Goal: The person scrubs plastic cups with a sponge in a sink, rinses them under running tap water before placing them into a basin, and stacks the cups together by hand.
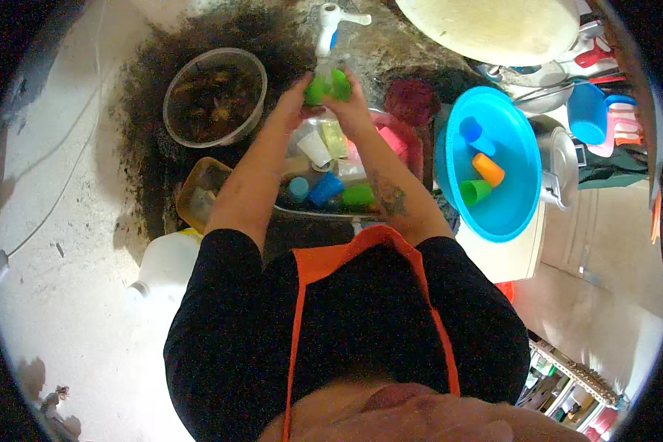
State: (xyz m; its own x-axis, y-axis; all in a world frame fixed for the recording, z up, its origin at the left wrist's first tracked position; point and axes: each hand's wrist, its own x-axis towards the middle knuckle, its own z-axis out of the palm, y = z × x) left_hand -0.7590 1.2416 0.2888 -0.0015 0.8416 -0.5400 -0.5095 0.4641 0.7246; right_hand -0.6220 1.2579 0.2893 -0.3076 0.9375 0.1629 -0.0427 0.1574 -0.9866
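Under the white tap, where water seems to run, my left hand is closed around a green cup. My right hand grips a second green piece beside it, which looks like another cup; the two are side by side. Below my forearms lies a basin with several cups in it. Among them are a white cup, a blue cup and a green cup, partly behind my right arm.
At right stands a blue tub holding an orange cup, a green cup and a blue cup. A round bucket with dark scraps is at left. A dark red scrubber sits behind the basin; a white jug stands nearby.
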